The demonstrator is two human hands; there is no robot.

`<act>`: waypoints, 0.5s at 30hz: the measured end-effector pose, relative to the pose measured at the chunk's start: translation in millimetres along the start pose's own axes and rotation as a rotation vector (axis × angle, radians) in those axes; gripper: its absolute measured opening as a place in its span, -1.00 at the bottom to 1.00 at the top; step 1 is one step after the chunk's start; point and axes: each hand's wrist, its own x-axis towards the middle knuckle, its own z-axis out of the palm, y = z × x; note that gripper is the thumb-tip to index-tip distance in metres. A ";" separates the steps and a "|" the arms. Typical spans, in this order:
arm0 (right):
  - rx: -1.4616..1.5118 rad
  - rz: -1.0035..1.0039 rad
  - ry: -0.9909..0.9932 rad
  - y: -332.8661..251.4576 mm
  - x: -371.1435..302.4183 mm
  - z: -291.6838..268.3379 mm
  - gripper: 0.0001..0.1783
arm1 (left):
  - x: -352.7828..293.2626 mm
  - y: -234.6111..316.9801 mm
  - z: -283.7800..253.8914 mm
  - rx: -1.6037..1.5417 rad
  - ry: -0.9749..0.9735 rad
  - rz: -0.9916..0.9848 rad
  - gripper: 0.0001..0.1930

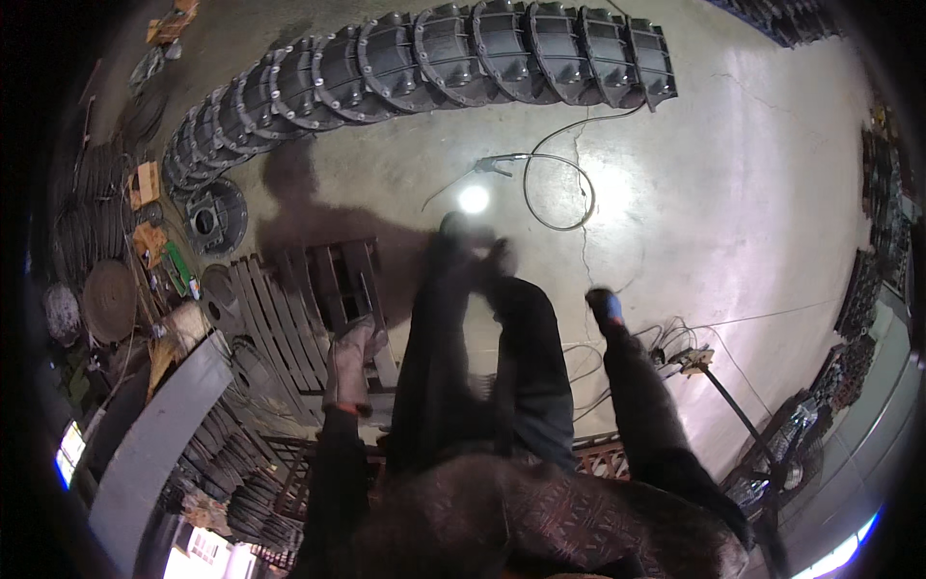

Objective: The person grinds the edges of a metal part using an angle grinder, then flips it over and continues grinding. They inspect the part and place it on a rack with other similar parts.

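Observation:
My left hand, in a pale, dirty work glove, hangs over the dark slatted pallet at left of my legs. Its fingers look curled, and a thin rod-like line shows just beyond them; whether it is held is unclear. Out to the right, my right hand wears a dark glove with a blue patch and is over the bare floor. Its fingers are too dark to make out. Ahead on the concrete lies an air blow gun with a long thin nozzle, its hose looped beside it. Neither hand touches it.
A long curved row of dark metal housings stands across the far floor. One separate housing sits at left near the slatted pallet. Stacked metal parts line both sides. A black pole and loose cables are at right.

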 end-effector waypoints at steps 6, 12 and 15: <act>-0.045 0.027 0.093 -95.6 345.8 -18.3 -0.39 | 10.3 36.7 73.0 -0.160 0.029 0.279 -0.58; -0.438 -0.242 0.137 -157.7 527.2 50.3 -0.68 | 93.7 -117.7 61.5 -0.572 0.011 -0.044 -0.57; -0.729 -0.395 0.288 -147.0 545.2 82.8 -0.81 | 92.9 -110.1 64.4 0.097 -0.036 -0.087 -0.59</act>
